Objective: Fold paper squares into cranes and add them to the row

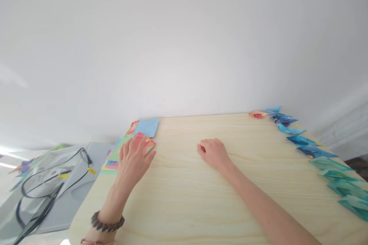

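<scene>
My left hand point(132, 160) lies over a loose pile of coloured paper sheets point(124, 142) at the table's left side, its fingers spread. Under and beside its fingertips shows a red and orange patterned sheet point(148, 144). Just behind the pile is a light blue paper square point(147, 127). In the middle of the wooden table point(178, 199), my right hand point(212, 152) rests with its fingers curled into a fist. Nothing shows in that fist, though its inside is mostly hidden.
Folded paper pieces in blue point(301, 140) and green point(332, 163) line the table's right edge, with an orange one point(258, 115) at the back. A grey tray point(83, 195) with black cables point(54, 195) stands left. A white wall point(184, 46) borders the back.
</scene>
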A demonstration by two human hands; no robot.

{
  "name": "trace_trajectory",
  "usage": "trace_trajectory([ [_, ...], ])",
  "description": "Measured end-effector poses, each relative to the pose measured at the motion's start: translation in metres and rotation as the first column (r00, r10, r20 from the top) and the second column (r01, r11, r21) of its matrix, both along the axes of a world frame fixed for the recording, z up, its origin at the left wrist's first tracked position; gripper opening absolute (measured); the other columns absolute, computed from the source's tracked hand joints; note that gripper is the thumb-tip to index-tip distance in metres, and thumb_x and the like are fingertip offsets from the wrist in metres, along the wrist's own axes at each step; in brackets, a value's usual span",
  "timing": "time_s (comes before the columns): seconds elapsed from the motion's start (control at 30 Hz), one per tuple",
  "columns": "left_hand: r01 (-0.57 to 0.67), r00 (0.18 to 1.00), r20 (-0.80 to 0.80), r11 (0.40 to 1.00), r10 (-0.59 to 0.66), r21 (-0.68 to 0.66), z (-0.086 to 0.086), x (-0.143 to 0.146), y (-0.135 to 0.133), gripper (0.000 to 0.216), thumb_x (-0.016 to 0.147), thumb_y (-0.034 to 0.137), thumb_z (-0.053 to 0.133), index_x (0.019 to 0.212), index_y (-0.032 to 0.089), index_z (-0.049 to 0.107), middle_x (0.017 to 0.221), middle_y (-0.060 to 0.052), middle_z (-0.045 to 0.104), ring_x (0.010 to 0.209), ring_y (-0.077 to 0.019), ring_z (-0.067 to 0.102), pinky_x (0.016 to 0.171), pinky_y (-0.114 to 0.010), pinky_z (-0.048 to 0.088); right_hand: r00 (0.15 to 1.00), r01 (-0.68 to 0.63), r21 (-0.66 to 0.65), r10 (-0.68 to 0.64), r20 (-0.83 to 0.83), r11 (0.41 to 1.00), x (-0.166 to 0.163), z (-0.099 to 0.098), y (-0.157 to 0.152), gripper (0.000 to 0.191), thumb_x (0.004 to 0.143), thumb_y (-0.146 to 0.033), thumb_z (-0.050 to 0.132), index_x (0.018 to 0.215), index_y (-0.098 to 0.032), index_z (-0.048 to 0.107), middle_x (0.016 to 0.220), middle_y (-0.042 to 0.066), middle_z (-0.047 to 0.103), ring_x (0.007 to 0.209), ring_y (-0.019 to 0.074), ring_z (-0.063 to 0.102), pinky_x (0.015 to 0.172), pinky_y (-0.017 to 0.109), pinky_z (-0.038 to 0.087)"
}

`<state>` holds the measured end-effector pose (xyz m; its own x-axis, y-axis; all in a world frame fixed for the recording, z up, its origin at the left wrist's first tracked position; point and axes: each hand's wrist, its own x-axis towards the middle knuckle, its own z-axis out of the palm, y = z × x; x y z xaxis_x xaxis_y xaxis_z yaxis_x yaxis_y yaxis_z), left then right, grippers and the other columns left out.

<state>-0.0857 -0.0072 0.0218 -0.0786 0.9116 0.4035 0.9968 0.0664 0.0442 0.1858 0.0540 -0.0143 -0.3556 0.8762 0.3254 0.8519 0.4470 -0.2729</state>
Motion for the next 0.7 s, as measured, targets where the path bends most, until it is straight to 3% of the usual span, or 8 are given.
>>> trace_trajectory([
  [0.1, -0.015, 1.000, 0.022, 0.993, 0.018, -0.121, -0.013, -0.025, 0.000, 0.043, 0.084, 0.041, 0.045, 0.123, 0.023, 0.051, 0.131, -0.011, 0.048, 0.123, -0.0301, 0.039, 0.102, -0.049, 0.026, 1.000, -0.006, 0.011, 0.007, -0.014, 1.000, -0.010, 0.000, 0.000, 0.030, 0.086, -0.022, 0.041, 0.060, -0.019, 0.056, 0.063, 0.003, 0.064, 0.059, 0.0140, 0.052, 0.067, 0.029, 0.028],
  [0.27, 0.005, 0.986, 0.168, 0.988, 0.022, -0.157, -0.028, -0.037, 0.004, 0.040, 0.087, 0.041, 0.038, 0.118, 0.024, 0.056, 0.130, -0.008, 0.051, 0.127, -0.0267, 0.037, 0.102, -0.041, 0.031, 0.999, -0.013, 0.015, 0.014, -0.032, 1.000, -0.013, 0.001, -0.001, 0.030, 0.085, -0.022, 0.041, 0.059, -0.019, 0.055, 0.062, 0.003, 0.063, 0.059, 0.0136, 0.052, 0.067, 0.028, 0.028],
  [0.43, -0.010, 0.946, 0.318, 0.985, 0.064, -0.170, -0.017, -0.034, 0.005, 0.038, 0.088, 0.041, 0.035, 0.107, 0.024, 0.063, 0.121, -0.008, 0.059, 0.115, -0.0282, 0.050, 0.088, -0.040, 0.043, 0.998, -0.019, 0.011, 0.019, -0.063, 1.000, -0.010, 0.003, -0.003, 0.031, 0.085, -0.024, 0.042, 0.056, -0.019, 0.053, 0.060, 0.001, 0.061, 0.058, 0.0132, 0.050, 0.064, 0.028, 0.028],
  [0.57, -0.132, 0.936, 0.319, 0.989, 0.148, -0.073, -0.007, -0.026, 0.005, 0.035, 0.086, 0.038, 0.038, 0.087, 0.019, 0.067, 0.093, -0.012, 0.068, 0.088, -0.0297, 0.062, 0.070, -0.042, 0.048, 0.993, -0.018, 0.012, 0.019, -0.115, 1.000, -0.009, 0.005, -0.004, 0.032, 0.085, -0.024, 0.043, 0.055, -0.019, 0.052, 0.058, 0.002, 0.060, 0.058, 0.0131, 0.050, 0.064, 0.027, 0.029],
  [0.63, -0.148, 0.941, 0.304, 0.988, 0.151, -0.033, -0.002, -0.024, 0.005, 0.028, 0.083, 0.035, 0.045, 0.083, 0.019, 0.068, 0.082, -0.011, 0.070, 0.083, -0.0291, 0.062, 0.075, -0.044, 0.047, 0.988, -0.021, 0.007, 0.022, -0.150, 1.000, -0.008, 0.005, -0.005, 0.033, 0.085, -0.025, 0.043, 0.054, -0.018, 0.051, 0.056, 0.002, 0.059, 0.057, 0.0131, 0.049, 0.064, 0.027, 0.030],
  [0.7, -0.153, 0.947, 0.289, 0.988, 0.139, 0.025, 0.004, -0.021, 0.004, 0.020, 0.079, 0.027, 0.050, 0.083, 0.020, 0.068, 0.088, -0.010, 0.070, 0.087, -0.0269, 0.062, 0.089, -0.046, 0.040, 0.982, -0.035, -0.007, 0.033, -0.184, 0.999, -0.007, 0.006, -0.006, 0.035, 0.086, -0.028, 0.042, 0.054, -0.018, 0.051, 0.054, 0.001, 0.057, 0.055, 0.0128, 0.048, 0.062, 0.027, 0.031],
])
